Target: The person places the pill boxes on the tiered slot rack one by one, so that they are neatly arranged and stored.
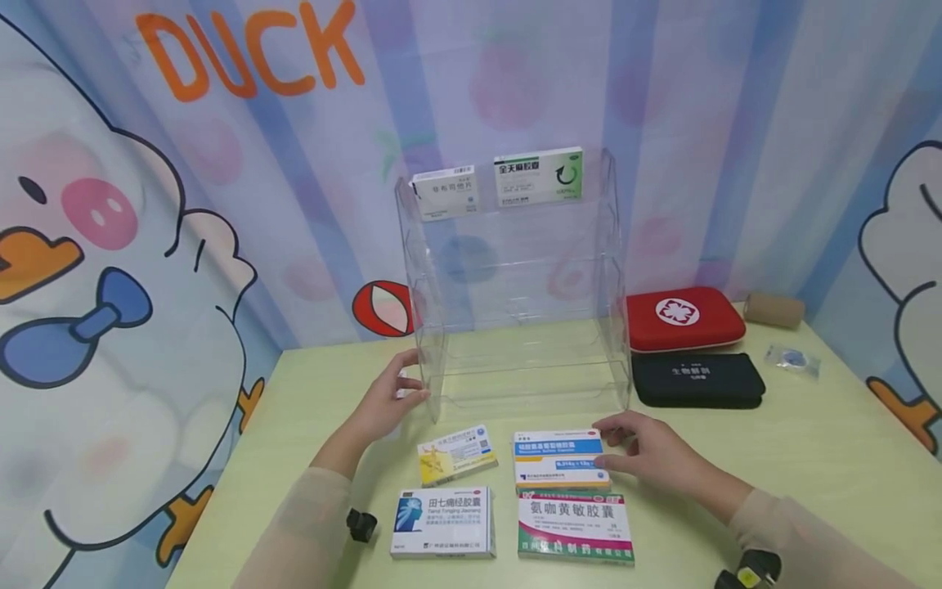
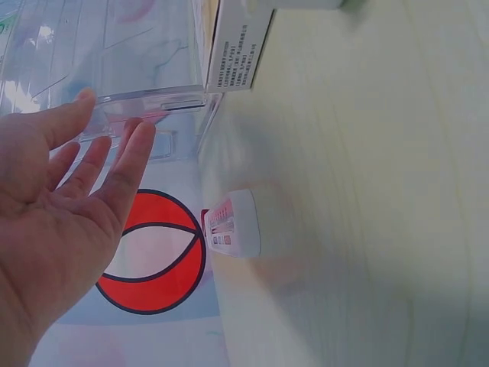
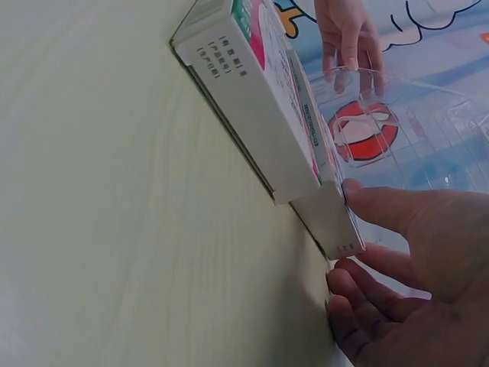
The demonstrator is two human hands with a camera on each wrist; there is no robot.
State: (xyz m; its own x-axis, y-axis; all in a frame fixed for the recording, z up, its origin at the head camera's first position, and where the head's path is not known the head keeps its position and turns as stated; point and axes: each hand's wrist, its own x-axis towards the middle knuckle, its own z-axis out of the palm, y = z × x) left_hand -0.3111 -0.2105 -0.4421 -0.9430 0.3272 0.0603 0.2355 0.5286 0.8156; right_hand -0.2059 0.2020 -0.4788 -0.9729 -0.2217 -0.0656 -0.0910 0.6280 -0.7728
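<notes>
Right hand (image 1: pixel 651 454) lies loose on the blue-and-orange box (image 1: pixel 559 460) near the table's front edge, thumb and fingers at its end, not clamped. Pinch both long sides before lifting. Left hand (image 1: pixel 390 397), fingers straight, steadies the clear rack (image 1: pixel 515 360).

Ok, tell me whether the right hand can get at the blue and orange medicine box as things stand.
Probably yes. The right hand already lies at the right end of the blue and orange medicine box, thumb touching its edge, and nothing lies on top of the box or between them.
</notes>
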